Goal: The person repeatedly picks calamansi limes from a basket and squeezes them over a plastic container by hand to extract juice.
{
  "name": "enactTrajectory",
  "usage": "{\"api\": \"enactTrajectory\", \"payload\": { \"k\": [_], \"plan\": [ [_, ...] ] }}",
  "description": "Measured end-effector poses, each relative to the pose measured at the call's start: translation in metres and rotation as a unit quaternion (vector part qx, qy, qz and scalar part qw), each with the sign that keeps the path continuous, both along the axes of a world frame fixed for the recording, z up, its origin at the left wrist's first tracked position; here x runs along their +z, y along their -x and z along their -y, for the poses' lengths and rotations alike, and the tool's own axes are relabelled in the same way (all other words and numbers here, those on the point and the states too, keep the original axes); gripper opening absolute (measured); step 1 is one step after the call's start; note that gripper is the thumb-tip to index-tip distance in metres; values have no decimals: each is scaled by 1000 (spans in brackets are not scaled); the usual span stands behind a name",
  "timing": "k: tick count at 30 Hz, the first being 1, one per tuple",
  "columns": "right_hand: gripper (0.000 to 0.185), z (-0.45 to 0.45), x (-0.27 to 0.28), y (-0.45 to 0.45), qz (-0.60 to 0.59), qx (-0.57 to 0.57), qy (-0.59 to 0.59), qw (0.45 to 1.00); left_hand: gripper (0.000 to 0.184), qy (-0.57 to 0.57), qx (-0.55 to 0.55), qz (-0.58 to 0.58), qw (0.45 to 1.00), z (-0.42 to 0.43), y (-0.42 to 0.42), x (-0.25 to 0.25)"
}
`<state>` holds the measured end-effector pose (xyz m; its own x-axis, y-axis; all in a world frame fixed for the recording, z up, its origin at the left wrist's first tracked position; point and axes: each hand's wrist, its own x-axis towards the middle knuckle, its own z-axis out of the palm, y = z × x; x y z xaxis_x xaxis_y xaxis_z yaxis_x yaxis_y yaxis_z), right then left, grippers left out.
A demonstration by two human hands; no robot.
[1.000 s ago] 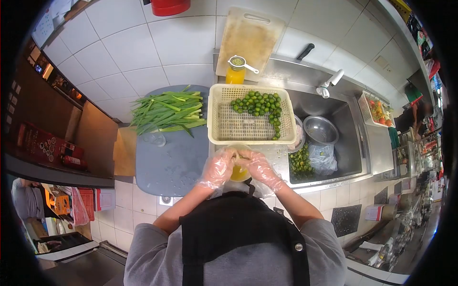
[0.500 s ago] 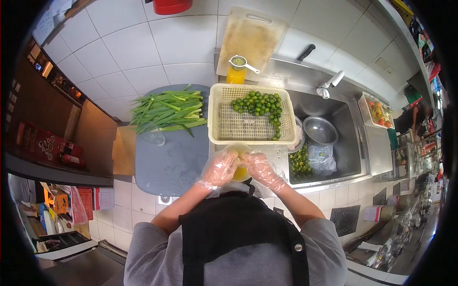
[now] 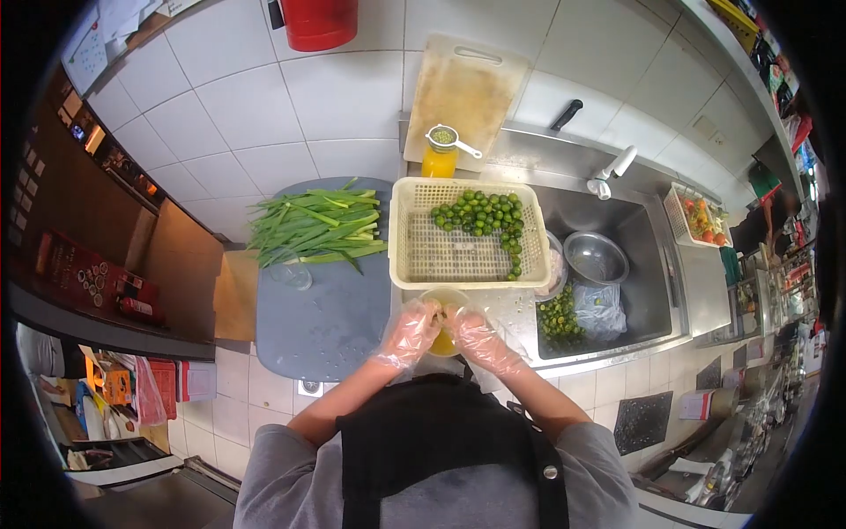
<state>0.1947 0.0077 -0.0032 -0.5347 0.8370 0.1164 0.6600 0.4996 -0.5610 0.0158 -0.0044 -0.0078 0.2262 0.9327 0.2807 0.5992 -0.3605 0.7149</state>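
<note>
My left hand (image 3: 411,331) and my right hand (image 3: 483,337), both in clear plastic gloves, meet fingertip to fingertip over a round container (image 3: 448,295) with yellow liquid in it. The fingers of each are closed in a pinch. What lies between them is hidden. Just beyond the container stands a cream plastic basket (image 3: 397,234), holding many small green citrus fruits (image 3: 480,212) toward its right side. Behind the basket is a jar of orange-yellow liquid (image 3: 438,164) with a small white-handled strainer (image 3: 444,137) on top.
Long green leaves (image 3: 322,220) and a clear glass (image 3: 298,278) lie on a grey surface (image 3: 326,326) at left. The sink (image 3: 652,304) at right holds a metal bowl (image 3: 596,258), a plastic bag (image 3: 601,310) and cut citrus pieces (image 3: 557,317). A cutting board (image 3: 463,93) leans behind.
The whole scene has shifted downward in the view as the head tilted up. My hands stay together over the container, with only slight finger movement.
</note>
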Motion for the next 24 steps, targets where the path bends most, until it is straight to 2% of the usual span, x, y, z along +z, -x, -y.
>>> {"api": "enactTrajectory", "payload": {
  "k": [1,3,7,9,10,12,15,19,21,23,24],
  "plan": [
    [10,-2,-10,-2,0,-1,2,1000,16,2,-1,0,1000,0,-1,0],
    [13,-6,-39,-5,4,50,-94,994,16,22,-11,25,999,0,-1,1],
    [10,2,-9,-2,-27,51,-109,992,17,42,-26,11,999,-3,1,1],
    [6,3,-7,-1,46,55,-146,987,17,69,-25,-21,997,-1,2,11],
    [6,4,-8,0,46,55,-145,987,17,70,-25,-21,997,0,3,13],
    [7,6,-11,2,-43,31,-110,993,18,75,-42,15,996,0,4,16],
    [9,5,-34,3,-20,17,-81,996,18,58,-18,27,998,3,1,3],
    [10,-3,-31,-8,-43,2,-54,998,17,25,-37,41,998,3,0,11],
    [14,-4,-8,-35,71,-68,-177,979,15,21,-12,45,999,6,-1,37],
    [20,-6,58,-62,126,-188,-201,953,16,6,-10,54,998,6,0,30],
    [23,-10,49,-93,108,-240,-179,948,16,-12,-8,63,998,5,2,25]
  ]
}}
